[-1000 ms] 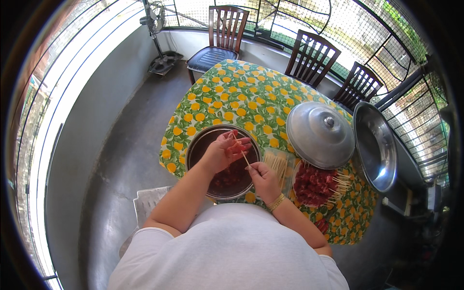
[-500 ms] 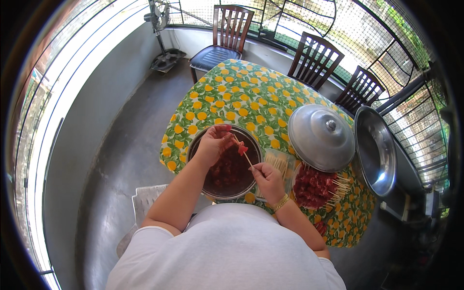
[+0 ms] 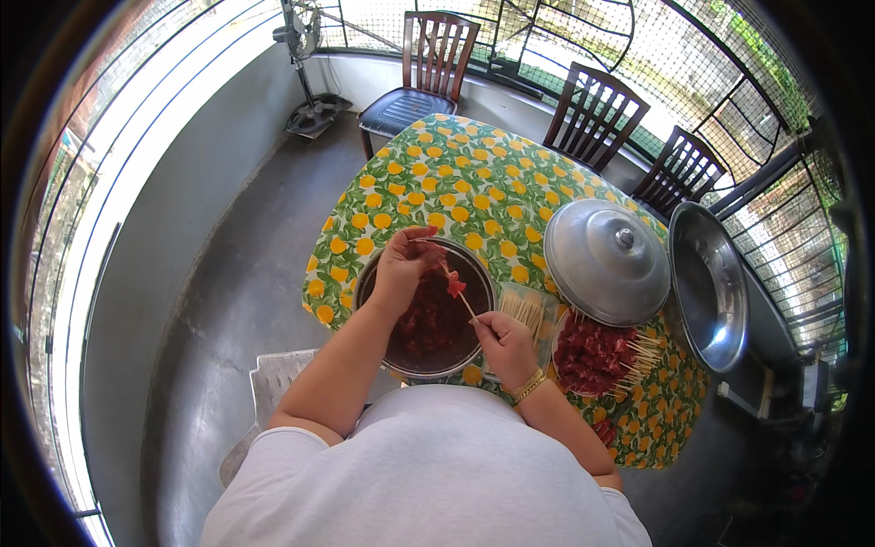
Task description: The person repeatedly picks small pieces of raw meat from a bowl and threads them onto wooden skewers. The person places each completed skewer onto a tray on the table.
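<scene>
**Skewering meat over the bowl**

Head view. The left hand [image 3: 404,266] holds its fingers pressed together on a piece of red meat [image 3: 455,285], above the bowl's far rim. The right hand [image 3: 504,342] pinches the lower end of a skewer [image 3: 465,302]; the tip runs up into the meat.

Risks, as judged: the pointed tip faces the left fingers, so a hard push could prick them. A loose pinch could let the meat slide off into the bowl.

Containers: the dark bowl [image 3: 378,275] on the table [image 3: 428,178] holds raw red meat. A tray [image 3: 527,308] just beside it holds bare sticks. A plate [image 3: 558,330] carries finished skewers. A domed lid [image 3: 605,261] and an empty steel basin [image 3: 720,287] stand to the right.
</scene>
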A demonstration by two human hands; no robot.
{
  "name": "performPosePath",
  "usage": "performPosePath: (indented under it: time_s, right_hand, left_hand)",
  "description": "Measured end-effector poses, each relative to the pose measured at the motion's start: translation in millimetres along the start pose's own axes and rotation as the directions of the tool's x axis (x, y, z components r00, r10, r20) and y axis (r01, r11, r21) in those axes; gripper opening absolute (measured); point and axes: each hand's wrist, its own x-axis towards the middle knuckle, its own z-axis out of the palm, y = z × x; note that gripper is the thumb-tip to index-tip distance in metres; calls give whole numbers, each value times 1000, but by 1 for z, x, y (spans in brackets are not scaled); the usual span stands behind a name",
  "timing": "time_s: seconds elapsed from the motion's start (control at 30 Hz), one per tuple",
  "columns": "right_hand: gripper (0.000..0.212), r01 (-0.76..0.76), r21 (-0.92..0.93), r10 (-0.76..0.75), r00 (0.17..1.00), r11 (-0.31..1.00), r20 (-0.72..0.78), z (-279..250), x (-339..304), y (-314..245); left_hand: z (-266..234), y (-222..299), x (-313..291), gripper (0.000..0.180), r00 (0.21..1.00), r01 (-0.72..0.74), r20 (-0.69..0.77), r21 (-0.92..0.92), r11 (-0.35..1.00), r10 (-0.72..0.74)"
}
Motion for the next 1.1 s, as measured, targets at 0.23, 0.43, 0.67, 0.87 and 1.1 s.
performPosePath:
  time_s: [0.23,0.43,0.67,0.87,1.1]
  right_hand:
    - [11,11,-10,-12,1000,1000,-22,1,0,-1]
    - [11,85,-59,-87,995,995,-39,4,1,6]
    - [11,127,-118,-132,991,985,-33,3,1,7]
    - [11,91,-135,-94,995,987,-13,2,0,4]
    - [11,76,-85,-77,997,994,-15,8,-1,8]
  left_hand:
    - [4,-6,0,59,998,25,-59,-220,975,-39]
    - [1,-13,4,67,995,80,-39,-273,959,-94]
    - [4,-7,1,58,954,242,-75,-373,896,-289]
    - [6,-14,-2,52,935,261,-106,-444,857,-339]
    - [6,-21,0,39,920,280,-114,-475,834,-374]
